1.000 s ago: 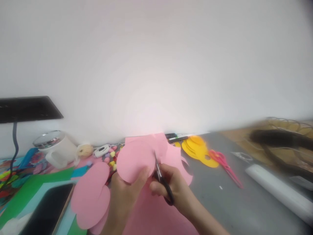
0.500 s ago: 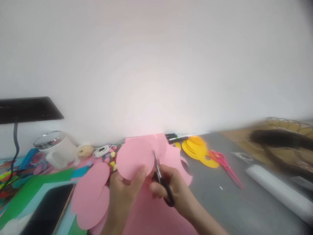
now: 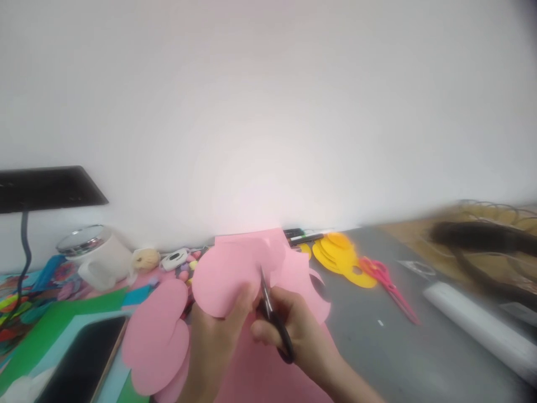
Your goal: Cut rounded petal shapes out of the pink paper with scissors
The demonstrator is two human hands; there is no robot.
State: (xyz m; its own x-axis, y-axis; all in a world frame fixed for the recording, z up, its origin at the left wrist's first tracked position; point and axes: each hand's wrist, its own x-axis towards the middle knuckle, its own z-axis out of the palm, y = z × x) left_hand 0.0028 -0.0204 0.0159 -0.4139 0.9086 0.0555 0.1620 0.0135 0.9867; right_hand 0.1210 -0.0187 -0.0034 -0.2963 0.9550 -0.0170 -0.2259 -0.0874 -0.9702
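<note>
Pink paper (image 3: 222, 277); clamped between left fingers (image 3: 242, 302); right fingers (image 3: 267, 333) closed around black scissors (image 3: 277, 322)

the wall (image 3: 260, 140) glows brightest low near centre — soft haze overall, top right corner dark, right side smeared.

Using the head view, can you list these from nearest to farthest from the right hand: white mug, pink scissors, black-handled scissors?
1. Black-handled scissors: held in the right hand.
2. Pink scissors: lying off to its right.
3. White mug: far over on the left.
</note>
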